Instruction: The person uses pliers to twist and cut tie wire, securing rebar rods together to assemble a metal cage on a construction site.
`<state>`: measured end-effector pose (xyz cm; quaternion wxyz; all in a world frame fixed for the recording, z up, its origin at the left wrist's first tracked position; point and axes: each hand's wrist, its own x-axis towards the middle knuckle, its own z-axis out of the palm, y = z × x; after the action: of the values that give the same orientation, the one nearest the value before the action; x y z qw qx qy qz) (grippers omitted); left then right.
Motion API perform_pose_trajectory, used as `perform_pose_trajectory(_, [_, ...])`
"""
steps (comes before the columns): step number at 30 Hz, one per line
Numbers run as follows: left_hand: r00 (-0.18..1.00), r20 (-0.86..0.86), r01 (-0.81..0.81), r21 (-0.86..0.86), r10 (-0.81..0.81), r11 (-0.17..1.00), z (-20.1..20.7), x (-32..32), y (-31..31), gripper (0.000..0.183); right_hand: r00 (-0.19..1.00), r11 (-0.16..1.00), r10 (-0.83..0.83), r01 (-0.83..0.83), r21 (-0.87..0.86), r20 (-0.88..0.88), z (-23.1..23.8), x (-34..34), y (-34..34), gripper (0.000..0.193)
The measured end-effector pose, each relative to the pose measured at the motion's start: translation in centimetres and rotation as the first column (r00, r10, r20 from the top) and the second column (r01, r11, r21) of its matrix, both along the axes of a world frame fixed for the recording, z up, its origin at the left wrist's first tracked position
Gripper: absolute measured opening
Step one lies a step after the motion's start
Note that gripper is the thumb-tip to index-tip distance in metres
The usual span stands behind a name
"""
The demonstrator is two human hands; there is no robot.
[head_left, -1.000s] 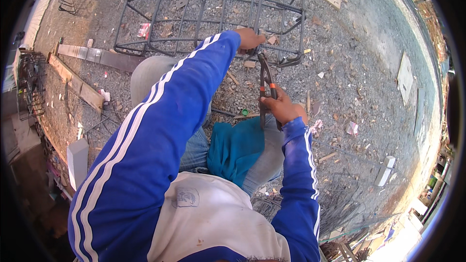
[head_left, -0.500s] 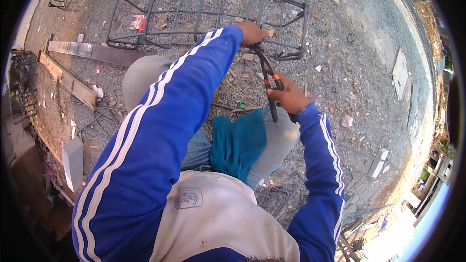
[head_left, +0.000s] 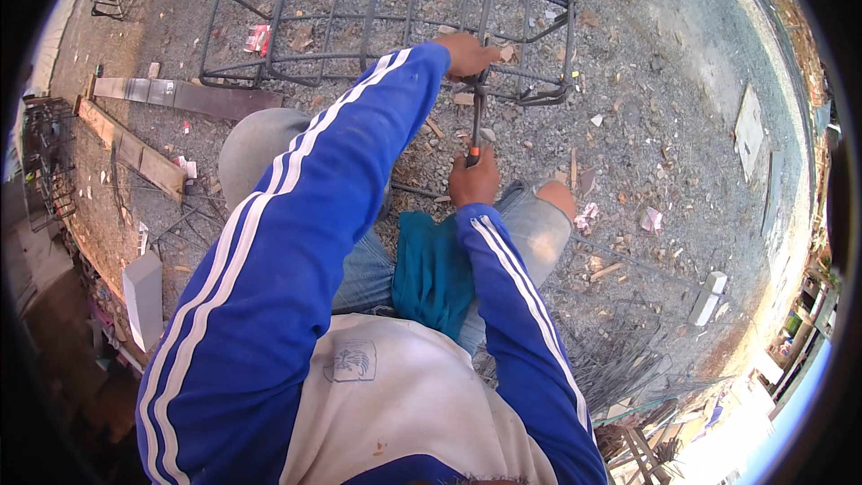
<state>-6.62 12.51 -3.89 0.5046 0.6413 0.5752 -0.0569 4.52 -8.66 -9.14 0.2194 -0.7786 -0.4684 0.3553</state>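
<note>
Pincers (head_left: 477,119), clamped in the right hand (head_left: 474,180), point lengthwise toward the left hand (head_left: 467,56), whose grip I cannot tell.

Gravel ground (head_left: 669,126), a rebar cage (head_left: 373,11) and wooden plank (head_left: 131,149) show an outdoor construction site.

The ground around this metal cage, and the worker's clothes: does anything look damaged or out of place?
Yes. A red-and-white packet lies on the gravel, seen through the metal cage; it looks like stray litter. The jeans appear torn at the right knee, where bare skin shows.
</note>
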Motion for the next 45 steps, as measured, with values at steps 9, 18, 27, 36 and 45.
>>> perform_pose_trajectory(9, [0.999,-0.012,-0.032,0.050,0.033,0.998,0.5,-0.5,-0.5,0.072,0.723,0.980,-0.065,-0.082,-0.179,-0.688,2.4,1.2,-0.1,0.036])
perform_pose_trajectory(18, [0.999,-0.043,0.000,-0.008,-0.001,1.000,0.6,-0.5,0.0,0.076,-0.481,0.932,-0.363,-0.186,-0.312,-0.798,3.3,1.8,-1.8,0.044])
perform_pose_trajectory(27, [0.997,-0.072,-0.029,0.024,0.031,0.999,1.6,-0.4,-0.3,0.078,0.423,0.916,-0.319,-0.093,-0.391,-0.848,6.6,1.1,-0.7,0.021])
perform_pose_trajectory(36, [0.998,-0.032,-0.058,-0.081,0.055,0.995,0.4,-0.8,0.5,0.080,0.672,0.956,-0.244,0.043,-0.292,-0.699,4.8,-0.7,-1.6,0.023])
perform_pose_trajectory(45, [0.998,-0.013,-0.069,-0.135,0.068,0.988,0.5,-0.6,0.8,0.079,0.991,0.997,-0.036,0.045,0.070,-0.126,-2.4,0.0,-0.3,0.024])
